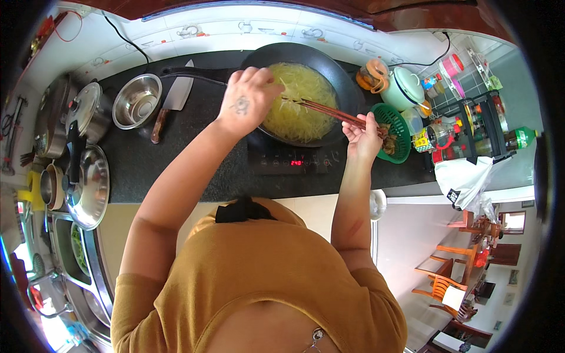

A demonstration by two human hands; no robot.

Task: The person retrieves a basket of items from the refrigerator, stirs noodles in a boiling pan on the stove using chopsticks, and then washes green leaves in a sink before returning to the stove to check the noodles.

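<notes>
A dark wok [348, 84] stands on the induction cooktop [265, 164], holding pale yellow-green shreds [304, 119] in liquid. Over the wok's left part is my left hand [251, 99], fingers bent down and close to the chopstick tips; whether it pinches some shreds cannot be made out. My right hand [364, 137] grips several reddish-brown wooden chopsticks [331, 111] at the wok's right side. Their tips reach over the shreds, with some pale strands at the ends. Beside my right hand is a green plastic basket [404, 137] with brown pieces inside.
Left of the wok lie a cleaver [180, 92] and a steel bowl [137, 101]; its handle [194, 73] points that way. Lidded pots [90, 110] and a large lid [95, 185] stand further left, near a sink [73, 264]. A white lidded pot [401, 88] and a bottle rack [481, 132] are at right.
</notes>
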